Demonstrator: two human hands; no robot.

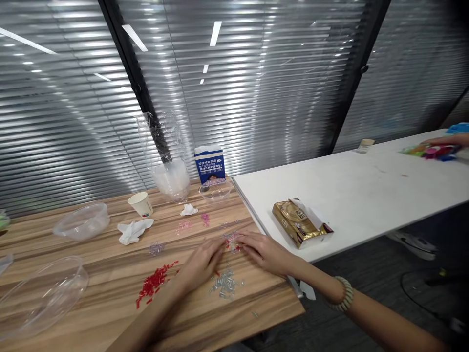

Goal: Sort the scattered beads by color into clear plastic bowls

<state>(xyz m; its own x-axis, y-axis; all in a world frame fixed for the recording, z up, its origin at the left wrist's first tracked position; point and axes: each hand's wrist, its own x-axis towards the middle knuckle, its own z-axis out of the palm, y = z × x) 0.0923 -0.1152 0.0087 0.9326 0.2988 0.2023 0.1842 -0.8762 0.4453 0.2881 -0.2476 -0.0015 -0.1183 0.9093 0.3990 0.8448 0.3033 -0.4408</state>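
Note:
A small mixed cluster of red, pink and clear pieces point(232, 244) lies on the wood-grain table between my hands. My left hand point(202, 263) rests at its left side, fingers stretched toward it. From the right, my right hand point(266, 252) lies low with fingers extended to the cluster's edge. Neither hand visibly grips anything; the fingertips partly cover the pieces. Just in front of the cluster is a pile of silvery-clear tube-like pieces point(224, 284). A heap of red tube-like pieces point(154, 282) sits left of my left forearm. Smaller purple pieces point(157, 249) and pink pieces point(205, 220) lie farther back.
Clear plastic bowls point(82, 222) and a paper cup point(140, 204) stand left, near crumpled tissue point(135, 231). A blue packet point(210, 165) stands by the blinds. A gold tissue pack point(301, 222) lies on the white table point(351, 190). Another person's hand point(447, 140) touches colourful items far right.

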